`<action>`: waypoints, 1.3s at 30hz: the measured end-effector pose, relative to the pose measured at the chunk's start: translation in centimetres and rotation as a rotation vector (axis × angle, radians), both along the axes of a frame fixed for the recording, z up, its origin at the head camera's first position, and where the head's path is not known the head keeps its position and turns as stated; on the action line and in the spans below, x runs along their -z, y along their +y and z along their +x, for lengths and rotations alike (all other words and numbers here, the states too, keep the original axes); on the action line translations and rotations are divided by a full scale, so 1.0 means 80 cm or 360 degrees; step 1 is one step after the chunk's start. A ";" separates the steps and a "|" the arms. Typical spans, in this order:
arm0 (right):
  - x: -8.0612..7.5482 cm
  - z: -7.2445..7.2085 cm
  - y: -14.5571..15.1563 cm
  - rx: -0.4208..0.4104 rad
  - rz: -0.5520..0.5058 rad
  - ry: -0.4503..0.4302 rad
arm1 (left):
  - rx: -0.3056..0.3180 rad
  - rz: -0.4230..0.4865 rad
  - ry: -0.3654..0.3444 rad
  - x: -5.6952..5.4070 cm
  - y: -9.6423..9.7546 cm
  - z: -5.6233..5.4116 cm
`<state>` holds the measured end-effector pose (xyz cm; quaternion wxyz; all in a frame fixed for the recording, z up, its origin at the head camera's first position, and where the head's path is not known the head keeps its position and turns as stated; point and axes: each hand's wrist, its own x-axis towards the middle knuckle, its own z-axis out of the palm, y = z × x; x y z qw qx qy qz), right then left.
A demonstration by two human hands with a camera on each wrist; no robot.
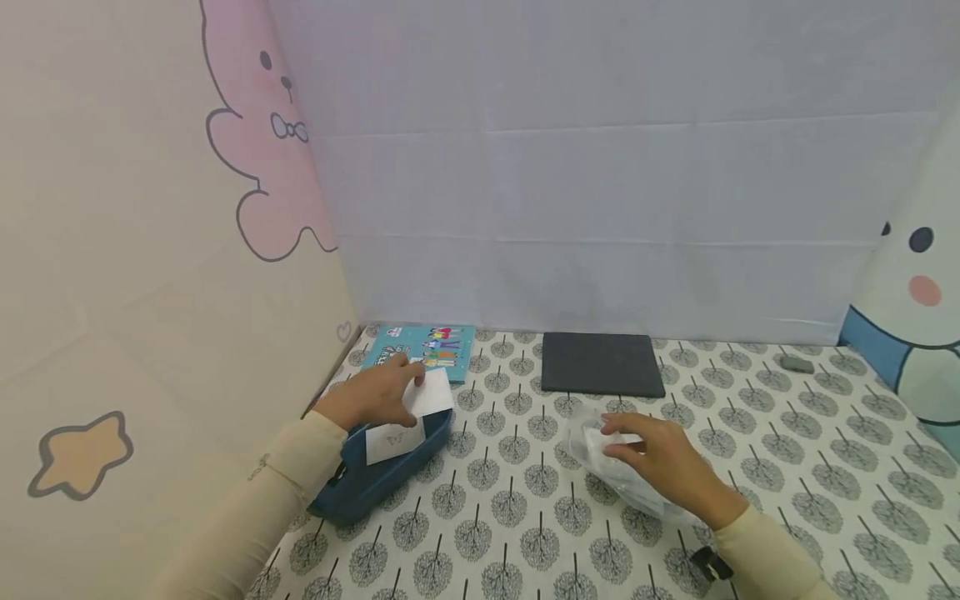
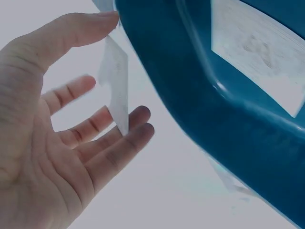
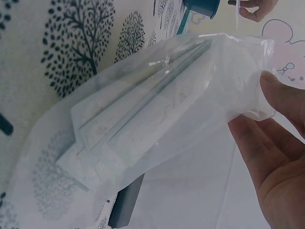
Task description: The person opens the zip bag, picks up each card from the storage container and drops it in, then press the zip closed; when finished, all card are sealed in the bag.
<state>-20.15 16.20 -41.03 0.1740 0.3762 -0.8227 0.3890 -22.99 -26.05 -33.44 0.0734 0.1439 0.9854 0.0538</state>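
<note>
My left hand pinches a small white card above the far end of a dark blue tub. The left wrist view shows this card edge-on between thumb and fingers, just outside the tub's rim. Inside the tub lies another white card with a small faint print. On the right, my other hand holds a clear plastic bag near its mouth, thumb on one side and fingers on the other. Several flat white cards lie stacked inside the bag.
A teal illustrated book lies behind the tub, close to the left wall. Further right is a flat black board. A small grey block sits at the back right of the tree-patterned tablecloth.
</note>
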 end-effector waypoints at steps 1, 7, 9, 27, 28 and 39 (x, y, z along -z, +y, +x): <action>-0.001 0.000 0.000 0.0001 0.0002 -0.0007 | 0.0022 -0.0009 0.0003 -0.002 0.006 0.001; -0.001 -0.001 -0.001 0.0009 -0.0006 -0.0014 | 0.0187 0.0047 -0.0012 -0.013 0.046 0.010; 0.000 -0.002 -0.001 0.0007 -0.0014 0.0006 | 0.0264 0.0052 -0.0009 -0.015 0.061 0.011; 0.002 -0.004 -0.003 0.0018 0.0007 0.0009 | 0.0554 -0.0133 0.0092 -0.017 0.168 0.019; 0.002 -0.005 -0.003 0.0025 0.0012 0.0010 | 0.0546 -0.0149 0.0111 -0.017 0.172 0.020; 0.002 -0.004 -0.005 -0.0002 -0.0006 -0.0049 | 0.0668 -0.0243 0.0339 0.011 0.198 0.023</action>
